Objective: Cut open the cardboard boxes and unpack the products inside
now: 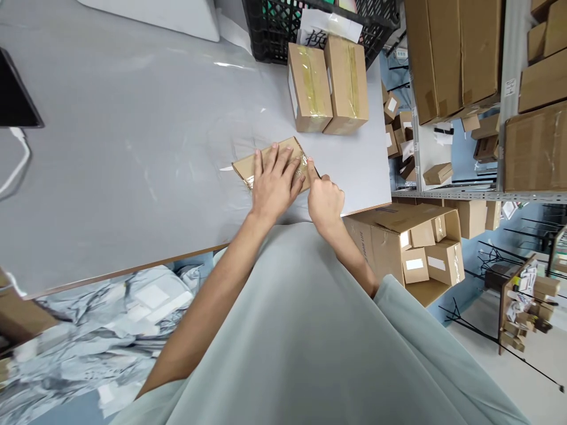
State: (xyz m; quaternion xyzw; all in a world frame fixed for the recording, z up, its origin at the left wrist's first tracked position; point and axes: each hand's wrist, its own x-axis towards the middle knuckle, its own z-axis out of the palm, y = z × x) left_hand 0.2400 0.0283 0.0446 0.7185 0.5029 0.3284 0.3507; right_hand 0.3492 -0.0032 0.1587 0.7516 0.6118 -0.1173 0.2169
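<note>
A small flat cardboard box (289,147) with clear shiny tape at its ends lies at a slant near the front edge of the table. My left hand (272,183) rests flat on top of it, fingers stretched out and slightly spread. At the box's right end is my right hand (326,198), its fingers curled and the index finger stretched along a thin dark tool (317,172). Most of that tool is hidden by the hand, so its kind and tip do not show clearly.
Two taped cardboard boxes (348,88) stand before a black plastic crate (271,35) at the back. A dark screen-like device (18,94) with a white cable lies far left. Below the table's right end, a large carton (381,242) holds smaller boxes; grey plastic mailers (101,330) lie lower left.
</note>
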